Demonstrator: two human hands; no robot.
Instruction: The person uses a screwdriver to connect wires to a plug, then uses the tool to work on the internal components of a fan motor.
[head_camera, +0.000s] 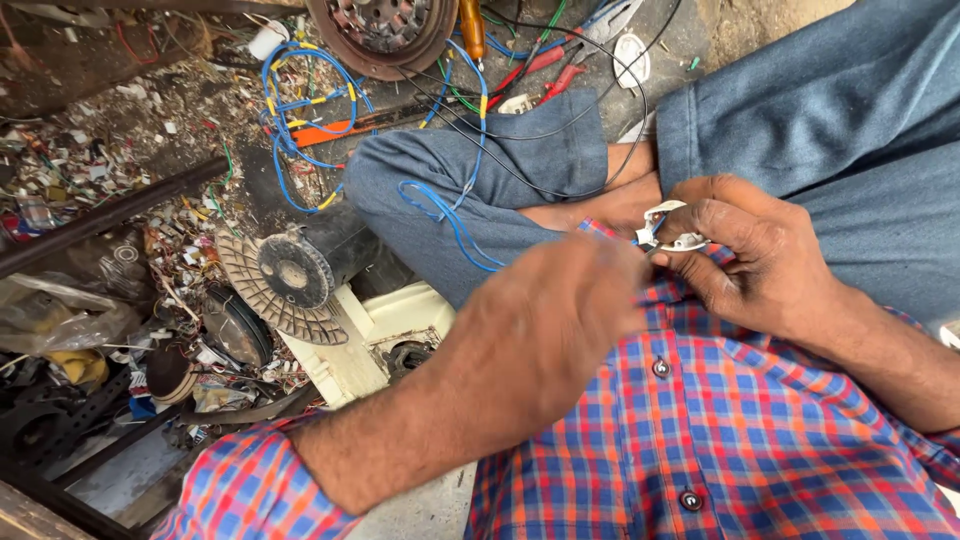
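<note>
My right hand (750, 250) pinches a small white plastic connector (672, 228) with short blue wires, held over my checked shirt and crossed legs in blue trousers (470, 170). My left hand (545, 325) is blurred in front of it, fingers curled close to the connector; what it grips is hidden. A blue wire (455, 215) runs from the connector area across my knee toward the floor.
On the floor lie a round ribbed fan disc on a motor (285, 272), a cream plastic housing (385, 335), a rusty wheel (380, 30), red-handled pliers (560, 60), coils of blue and yellow wire (300, 100) and several scraps of debris at left.
</note>
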